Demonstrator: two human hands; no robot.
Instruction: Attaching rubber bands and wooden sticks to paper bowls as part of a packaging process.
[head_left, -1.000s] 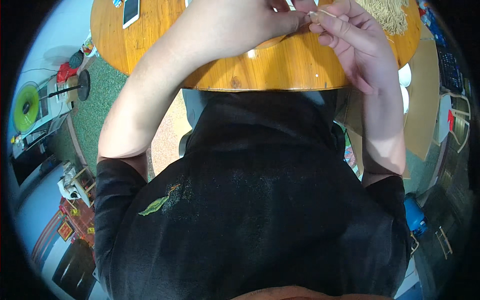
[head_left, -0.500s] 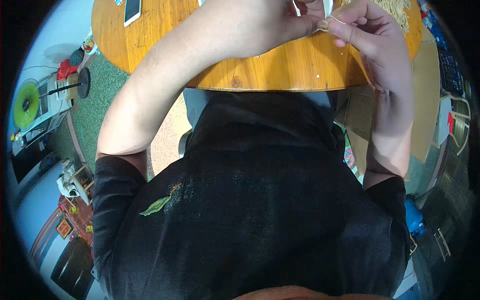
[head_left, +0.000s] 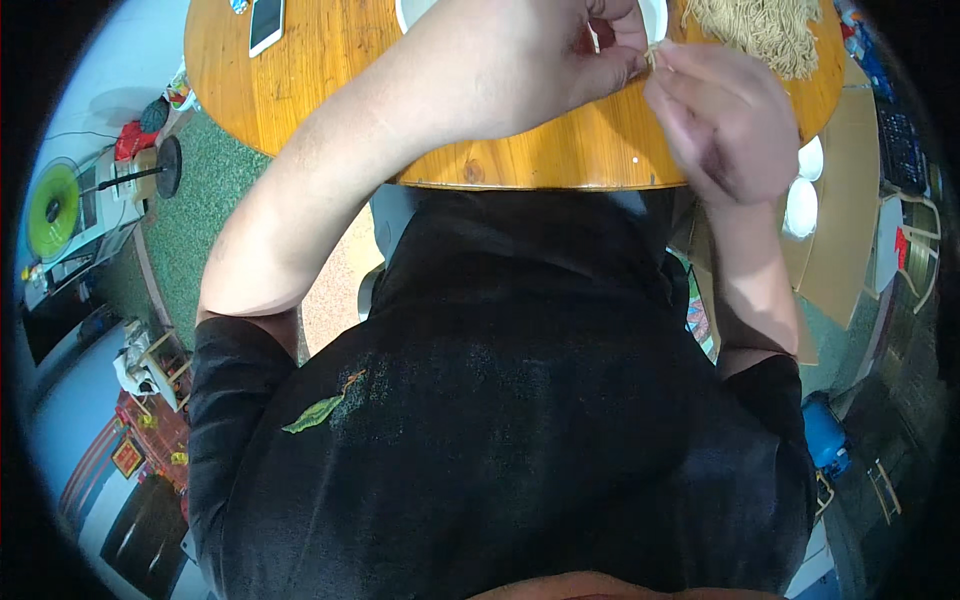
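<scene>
Both hands meet over the near part of a round wooden table [head_left: 330, 60]. Between the fingertips of my left hand [head_left: 560, 70] is pinched a short piece of beige string [head_left: 652, 56]. My right hand [head_left: 735, 115], somewhat blurred, has its thumb and finger closed at the same string, with its back turned up. Just beyond the right hand lies a thick bundle of beige strings [head_left: 770, 35]. Behind my left hand shows the rim of a white bowl or plate [head_left: 656, 18], mostly hidden by the hand and the frame's edge.
A white phone [head_left: 266, 26] lies at the table's far left. Beside the table on the right are brown cardboard [head_left: 845, 190] and white round things [head_left: 801, 208]. A green fan [head_left: 53, 208] stands off to the left.
My right hand has turned over and come nearer, uncovering more of the string bundle and the white round things. My left hand stays pinched on the string, nearly in place.
</scene>
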